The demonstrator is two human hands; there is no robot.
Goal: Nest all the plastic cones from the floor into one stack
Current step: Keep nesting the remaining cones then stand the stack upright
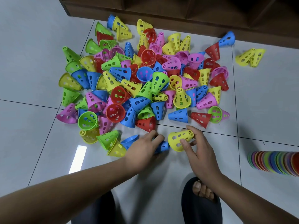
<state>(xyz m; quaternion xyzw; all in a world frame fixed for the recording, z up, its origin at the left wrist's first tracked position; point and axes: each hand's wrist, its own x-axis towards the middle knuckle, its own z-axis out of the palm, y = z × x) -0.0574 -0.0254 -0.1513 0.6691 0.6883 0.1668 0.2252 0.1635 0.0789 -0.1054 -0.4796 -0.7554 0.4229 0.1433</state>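
Closest in, two dark slippers (196, 207) stand on the pale tiled floor (267, 110), with toes showing in the right one. Just beyond them the two bare forearms reach forward.

The right grip (200, 152) pinches a yellow cone (179, 139), with the thumb against its near side and the fingers curled round its narrow end. The cone is tipped on its side, its wide mouth facing left and down, and it sits at the left edge of the grip, sticking out past the fingertips.

The left grip (142, 147) lies palm down just left of it, fingers stretched over a blue cone (164, 146). Only the right end of that cone pokes out from under the fingers, almost touching the yellow cone's mouth. I cannot tell whether the fingers clasp it or only rest on it. Another blue rim (129, 140) shows at the left side of this hand.

Off at the right edge, level with the hands and well apart from them, the nested stack (275, 162) lies on its side, showing many coloured rims.

Farther out the loose pile of cones (137, 81) spreads across the tiles, red, blue, green, yellow and pink, most of them tumbled on their sides. A pair of yellow cones (250, 57) lies apart to the right. Behind everything runs the base of a dark wooden shelf unit (161, 12), and a lone blue cone (227, 39) lies close to it.
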